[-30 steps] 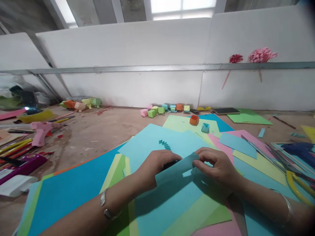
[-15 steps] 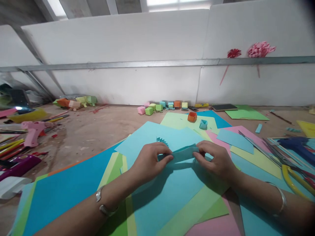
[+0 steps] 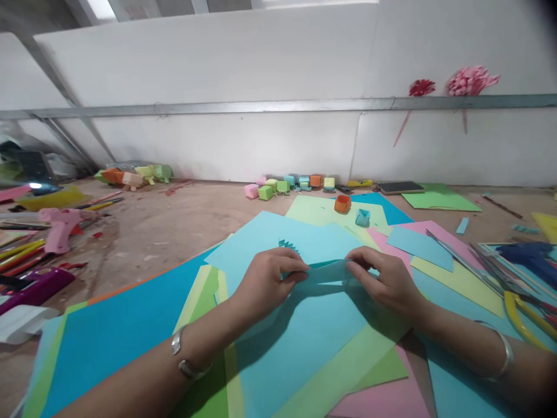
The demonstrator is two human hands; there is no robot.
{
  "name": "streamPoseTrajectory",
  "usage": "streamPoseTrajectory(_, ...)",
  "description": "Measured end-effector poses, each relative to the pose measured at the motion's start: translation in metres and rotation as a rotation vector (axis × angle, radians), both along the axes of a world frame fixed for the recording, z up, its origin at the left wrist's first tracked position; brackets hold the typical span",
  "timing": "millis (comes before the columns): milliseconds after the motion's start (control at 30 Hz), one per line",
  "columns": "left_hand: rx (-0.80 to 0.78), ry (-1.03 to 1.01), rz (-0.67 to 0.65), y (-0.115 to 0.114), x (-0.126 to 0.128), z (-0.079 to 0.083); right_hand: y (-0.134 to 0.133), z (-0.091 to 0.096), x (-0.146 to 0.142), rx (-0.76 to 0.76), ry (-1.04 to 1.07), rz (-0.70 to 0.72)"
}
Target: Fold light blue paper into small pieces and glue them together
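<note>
Head view: left fingers [image 3: 296, 266] and right fingers [image 3: 359, 274] pinch a blue strip [image 3: 326, 273], an open orange box [image 3: 342, 206] beyond.

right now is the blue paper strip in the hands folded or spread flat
The paper strip is folded: a darker layer shows behind the front one along its top edge, between the left hand and right hand.

A craft workspace, judging by the stacked coloured paper [image 3: 126, 331], scissors [image 3: 513, 319] and pink glue gun [image 3: 60, 231] on one worktop [image 3: 187, 220].
</note>
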State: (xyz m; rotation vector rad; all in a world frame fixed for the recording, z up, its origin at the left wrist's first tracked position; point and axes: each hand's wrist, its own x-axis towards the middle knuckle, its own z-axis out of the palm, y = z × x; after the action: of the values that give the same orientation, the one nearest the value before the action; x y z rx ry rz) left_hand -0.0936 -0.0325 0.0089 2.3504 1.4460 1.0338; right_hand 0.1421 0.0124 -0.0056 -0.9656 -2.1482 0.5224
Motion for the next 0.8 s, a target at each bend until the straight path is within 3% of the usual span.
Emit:
streamPoseTrajectory(267,-0.081,-0.045,0.043,0.0001,0.002,0.0044,0.0002,0.0006,0.0015,0.004,0.022,-0.054)
streamPoseTrajectory(500,-0.197,-0.203,0.14,0.0023,0.0003,-0.0004,-0.001,-0.001,0.0026,0.026,0.057,-0.051)
streamPoseTrajectory(800,-0.03,-0.182,0.034,-0.0019,0.0039,0.003,-0.001,0.0,0.0016,0.097,0.085,-0.067)
